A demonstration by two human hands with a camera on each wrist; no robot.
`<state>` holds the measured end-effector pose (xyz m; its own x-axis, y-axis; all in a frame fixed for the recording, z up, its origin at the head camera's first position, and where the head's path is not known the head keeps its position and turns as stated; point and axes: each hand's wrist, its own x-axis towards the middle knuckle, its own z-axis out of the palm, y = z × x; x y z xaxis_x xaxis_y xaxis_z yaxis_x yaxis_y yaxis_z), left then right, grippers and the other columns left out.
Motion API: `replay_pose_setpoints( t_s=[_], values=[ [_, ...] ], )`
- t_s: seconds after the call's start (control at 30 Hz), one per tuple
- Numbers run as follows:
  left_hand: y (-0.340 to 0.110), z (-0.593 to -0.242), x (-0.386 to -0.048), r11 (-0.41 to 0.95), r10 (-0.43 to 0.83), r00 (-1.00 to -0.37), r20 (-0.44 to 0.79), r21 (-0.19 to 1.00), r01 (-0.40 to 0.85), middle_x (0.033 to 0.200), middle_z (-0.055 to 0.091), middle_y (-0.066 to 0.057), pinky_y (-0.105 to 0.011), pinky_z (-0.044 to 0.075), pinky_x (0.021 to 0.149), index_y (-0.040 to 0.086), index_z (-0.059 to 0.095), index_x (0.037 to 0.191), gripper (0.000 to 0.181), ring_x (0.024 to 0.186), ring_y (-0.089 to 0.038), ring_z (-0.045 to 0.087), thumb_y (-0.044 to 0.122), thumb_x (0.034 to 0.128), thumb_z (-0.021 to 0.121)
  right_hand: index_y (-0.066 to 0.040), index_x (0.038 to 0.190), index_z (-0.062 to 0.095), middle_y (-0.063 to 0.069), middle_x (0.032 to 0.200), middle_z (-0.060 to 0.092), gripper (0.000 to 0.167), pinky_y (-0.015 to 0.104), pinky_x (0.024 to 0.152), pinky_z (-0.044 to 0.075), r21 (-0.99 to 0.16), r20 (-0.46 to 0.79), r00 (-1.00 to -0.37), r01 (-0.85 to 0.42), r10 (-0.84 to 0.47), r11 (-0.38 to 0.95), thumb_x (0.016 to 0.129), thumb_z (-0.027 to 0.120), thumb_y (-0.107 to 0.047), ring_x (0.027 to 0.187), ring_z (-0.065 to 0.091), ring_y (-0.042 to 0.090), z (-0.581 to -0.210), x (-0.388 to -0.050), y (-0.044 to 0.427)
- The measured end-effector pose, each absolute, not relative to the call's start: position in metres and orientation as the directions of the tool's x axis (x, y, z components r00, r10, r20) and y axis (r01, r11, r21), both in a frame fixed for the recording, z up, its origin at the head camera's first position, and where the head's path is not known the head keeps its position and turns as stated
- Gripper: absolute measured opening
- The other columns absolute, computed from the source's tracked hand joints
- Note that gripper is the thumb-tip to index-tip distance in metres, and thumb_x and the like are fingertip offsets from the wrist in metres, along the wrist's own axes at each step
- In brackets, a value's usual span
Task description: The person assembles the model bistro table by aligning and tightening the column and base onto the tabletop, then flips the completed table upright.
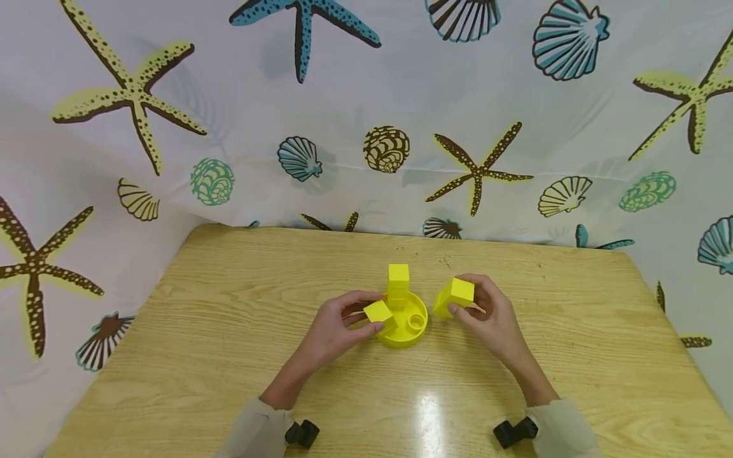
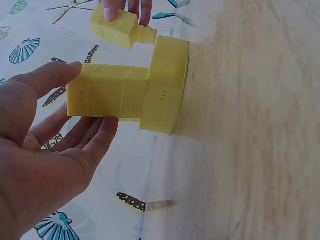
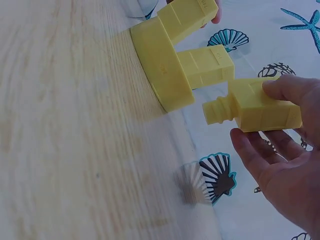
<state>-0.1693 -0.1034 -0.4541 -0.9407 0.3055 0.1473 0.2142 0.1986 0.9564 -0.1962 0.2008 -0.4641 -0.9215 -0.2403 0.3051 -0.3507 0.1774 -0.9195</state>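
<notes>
A round yellow base (image 1: 401,342) rests on the table, with a small ring-shaped socket (image 1: 416,322) showing at its right. One square yellow block (image 1: 398,277) stands upright at the base's back. My left hand (image 1: 338,324) holds a second block (image 2: 100,91) between thumb and fingers, standing on the base's left side. To the right of the base, my right hand (image 1: 494,318) grips a third block (image 3: 265,106) off the table, tilted. Its narrow ridged neck (image 3: 218,110) points down toward the base without touching it.
The wooden table (image 1: 229,331) spreads around the base. Behind it and at both sides hangs a white cloth (image 1: 343,114) printed with starfish and shells. Black wrist devices (image 1: 301,434) sit at both sleeves.
</notes>
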Motion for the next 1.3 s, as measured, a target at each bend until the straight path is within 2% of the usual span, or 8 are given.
replay_pose_setpoints(
  t_s=[0.37,0.6,0.97,1.3],
  values=[
    [-0.106,-0.455,-0.170,0.183,0.311,-0.937,0.162,0.957,0.226,0.138,0.060,-0.018,-0.034,0.052,0.104,-0.003,0.063,0.134,0.045,0.128,-0.033,0.058,0.000,0.0912,0.076,0.000,0.137,0.057,0.018,0.134,0.057,0.044,0.029,0.092,0.058,-0.941,0.294,-0.910,-0.329,-0.291,0.078,0.095,0.070,0.003,0.116,0.063,0.022,-0.469,-0.193,0.195],
    [-0.107,-0.457,-0.173,0.175,0.314,-0.936,0.160,0.959,0.223,0.138,0.061,-0.015,-0.033,0.051,0.105,-0.002,0.063,0.135,0.044,0.127,-0.031,0.058,-0.001,0.0920,0.074,0.002,0.142,0.054,0.018,0.142,0.054,0.048,0.031,0.095,0.057,-0.944,0.306,-0.902,-0.330,-0.304,0.029,0.096,0.069,0.003,0.122,0.062,0.021,-0.473,-0.191,0.188],
    [-0.108,-0.458,-0.172,0.170,0.321,-0.932,0.168,0.958,0.231,0.138,0.060,-0.016,-0.033,0.050,0.105,-0.003,0.062,0.136,0.044,0.128,-0.031,0.058,-0.001,0.0928,0.073,0.000,0.139,0.057,0.018,0.139,0.056,0.045,0.031,0.095,0.058,-0.925,0.352,-0.880,-0.379,-0.319,0.026,0.096,0.068,0.005,0.121,0.062,0.021,-0.474,-0.190,0.183],
    [-0.108,-0.459,-0.172,0.169,0.326,-0.928,0.179,0.955,0.243,0.138,0.060,-0.016,-0.035,0.050,0.106,-0.002,0.062,0.136,0.044,0.128,-0.031,0.058,0.000,0.0932,0.073,0.000,0.137,0.057,0.020,0.138,0.058,0.045,0.034,0.095,0.058,-0.932,0.338,-0.878,-0.363,-0.340,0.011,0.095,0.068,0.007,0.124,0.061,0.022,-0.477,-0.187,0.179]
  ],
)
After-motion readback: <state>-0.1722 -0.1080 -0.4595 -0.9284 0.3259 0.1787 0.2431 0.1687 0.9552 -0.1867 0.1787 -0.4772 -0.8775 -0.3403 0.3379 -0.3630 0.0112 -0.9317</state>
